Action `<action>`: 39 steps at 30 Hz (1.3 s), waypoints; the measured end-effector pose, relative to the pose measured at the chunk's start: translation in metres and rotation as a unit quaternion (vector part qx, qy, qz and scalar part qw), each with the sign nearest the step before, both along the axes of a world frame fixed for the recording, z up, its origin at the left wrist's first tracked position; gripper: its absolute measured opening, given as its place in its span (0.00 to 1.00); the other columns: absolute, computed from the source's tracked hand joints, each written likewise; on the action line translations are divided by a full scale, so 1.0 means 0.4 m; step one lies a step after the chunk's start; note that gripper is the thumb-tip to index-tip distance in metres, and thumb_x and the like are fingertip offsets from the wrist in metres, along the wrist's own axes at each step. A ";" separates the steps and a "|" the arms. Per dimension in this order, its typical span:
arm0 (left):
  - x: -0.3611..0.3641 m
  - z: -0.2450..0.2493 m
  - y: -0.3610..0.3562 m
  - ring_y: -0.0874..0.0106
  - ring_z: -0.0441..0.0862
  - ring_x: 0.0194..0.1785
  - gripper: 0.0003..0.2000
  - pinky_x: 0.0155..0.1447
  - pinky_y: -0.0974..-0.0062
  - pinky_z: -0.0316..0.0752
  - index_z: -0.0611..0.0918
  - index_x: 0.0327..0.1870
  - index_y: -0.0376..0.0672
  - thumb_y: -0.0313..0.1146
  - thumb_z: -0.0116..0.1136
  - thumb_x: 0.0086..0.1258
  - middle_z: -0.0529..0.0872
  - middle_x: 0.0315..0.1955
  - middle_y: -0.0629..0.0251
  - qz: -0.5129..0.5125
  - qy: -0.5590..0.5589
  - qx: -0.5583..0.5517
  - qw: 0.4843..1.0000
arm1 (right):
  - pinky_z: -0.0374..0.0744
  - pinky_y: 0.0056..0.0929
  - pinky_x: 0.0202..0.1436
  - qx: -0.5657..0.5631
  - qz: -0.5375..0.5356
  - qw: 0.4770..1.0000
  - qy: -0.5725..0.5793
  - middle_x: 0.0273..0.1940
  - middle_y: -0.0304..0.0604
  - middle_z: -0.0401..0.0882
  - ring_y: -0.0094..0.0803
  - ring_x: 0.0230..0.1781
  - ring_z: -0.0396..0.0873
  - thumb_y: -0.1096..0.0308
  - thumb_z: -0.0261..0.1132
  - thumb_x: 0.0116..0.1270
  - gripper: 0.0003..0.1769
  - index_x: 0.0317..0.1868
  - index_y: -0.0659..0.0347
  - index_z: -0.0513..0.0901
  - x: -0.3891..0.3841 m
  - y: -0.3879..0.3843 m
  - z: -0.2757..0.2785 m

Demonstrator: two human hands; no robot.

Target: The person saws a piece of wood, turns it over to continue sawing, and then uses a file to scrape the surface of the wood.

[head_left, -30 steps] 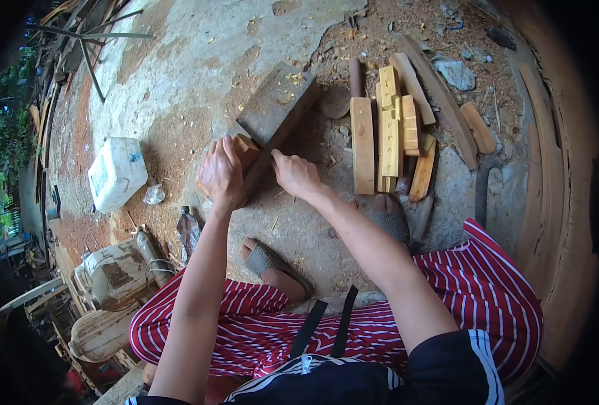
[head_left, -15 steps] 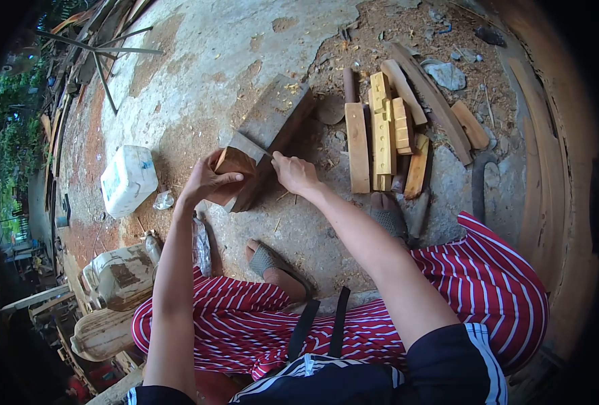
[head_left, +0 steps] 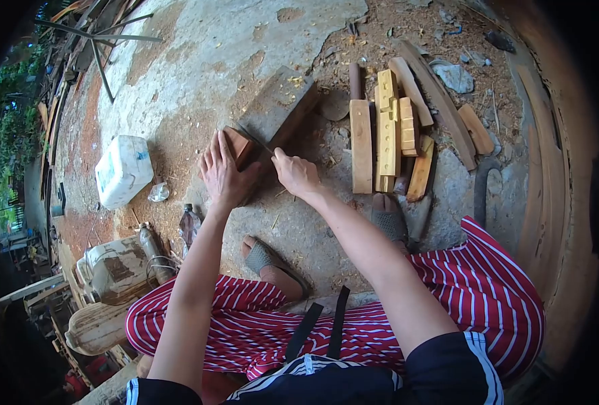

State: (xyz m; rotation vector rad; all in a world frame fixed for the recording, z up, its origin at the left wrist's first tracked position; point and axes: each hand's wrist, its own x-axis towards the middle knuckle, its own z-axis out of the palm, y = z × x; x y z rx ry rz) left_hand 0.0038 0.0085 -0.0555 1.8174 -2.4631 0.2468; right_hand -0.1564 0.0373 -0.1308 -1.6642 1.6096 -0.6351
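Note:
My left hand [head_left: 222, 174] lies over a reddish wooden block [head_left: 239, 144], fingers along its far side and thumb out to the right, holding it on the near end of a long, heavy grey-brown beam [head_left: 272, 101]. My right hand [head_left: 295, 173] is closed round the near end of a flat metal blade [head_left: 255, 137]; its handle is hidden in the fist. The blade now shows nearly edge-on as a thin dark strip. It reaches left from the fist to the right edge of the wooden block, across the beam.
Right of the beam lie yellow wood pieces with holes [head_left: 386, 142], a wooden bar [head_left: 361, 145] and a long plank [head_left: 441, 108]. A white jug [head_left: 124, 172] and a dark plastic bottle [head_left: 189, 226] stand left. My sandalled foot [head_left: 265, 260] is close below the beam.
My left hand has shifted right and turned, from gripping the block's side to lying over it, and the block has turned. The blade has tipped from flat-on to nearly edge-on.

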 end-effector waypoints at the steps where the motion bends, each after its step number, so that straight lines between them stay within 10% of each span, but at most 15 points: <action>1: -0.008 0.006 -0.003 0.53 0.64 0.70 0.54 0.74 0.57 0.53 0.58 0.74 0.36 0.59 0.71 0.51 0.65 0.69 0.53 0.033 0.020 0.021 0.999 | 0.81 0.56 0.35 0.001 0.001 1.000 0.003 0.29 0.59 0.84 0.59 0.34 0.84 0.58 0.48 0.77 0.12 0.45 0.58 0.71 -0.003 -0.001 -0.009; 10: 0.094 0.033 -0.103 0.58 0.81 0.58 0.41 0.62 0.67 0.75 0.75 0.67 0.40 0.49 0.76 0.51 0.80 0.58 0.54 -0.018 0.291 0.348 0.891 | 0.81 0.55 0.36 -0.021 -0.002 0.999 0.025 0.30 0.59 0.84 0.59 0.34 0.84 0.58 0.50 0.76 0.13 0.46 0.58 0.71 0.003 0.014 -0.020; 11: 0.114 0.011 -0.109 0.59 0.84 0.54 0.37 0.58 0.67 0.77 0.77 0.64 0.40 0.49 0.75 0.53 0.82 0.55 0.52 -0.144 0.162 0.177 0.960 | 0.81 0.56 0.36 -0.027 -0.010 0.999 0.023 0.29 0.59 0.83 0.59 0.34 0.83 0.58 0.51 0.75 0.13 0.46 0.59 0.72 0.006 0.013 -0.026; 14: 0.063 0.110 -0.119 0.58 0.84 0.53 0.31 0.56 0.65 0.78 0.79 0.60 0.41 0.48 0.71 0.57 0.86 0.48 0.50 0.048 0.199 0.324 0.923 | 0.81 0.56 0.36 -0.020 -0.013 1.000 0.018 0.29 0.59 0.83 0.60 0.34 0.83 0.59 0.52 0.75 0.12 0.46 0.60 0.72 0.011 0.001 -0.017; 18: 0.066 0.061 -0.090 0.51 0.85 0.46 0.34 0.48 0.57 0.78 0.71 0.64 0.46 0.43 0.70 0.55 0.87 0.40 0.49 0.017 0.056 0.189 0.980 | 0.82 0.53 0.37 -0.003 -0.016 1.000 0.006 0.31 0.58 0.84 0.57 0.36 0.84 0.60 0.52 0.75 0.11 0.44 0.59 0.74 0.014 -0.012 0.075; 39: 0.056 0.020 -0.068 0.49 0.81 0.47 0.30 0.47 0.54 0.74 0.70 0.52 0.44 0.37 0.75 0.49 0.82 0.41 0.53 0.022 0.100 0.153 0.983 | 0.82 0.52 0.39 0.018 -0.015 0.999 -0.026 0.31 0.57 0.85 0.56 0.35 0.85 0.62 0.52 0.73 0.11 0.40 0.59 0.77 0.045 -0.006 0.137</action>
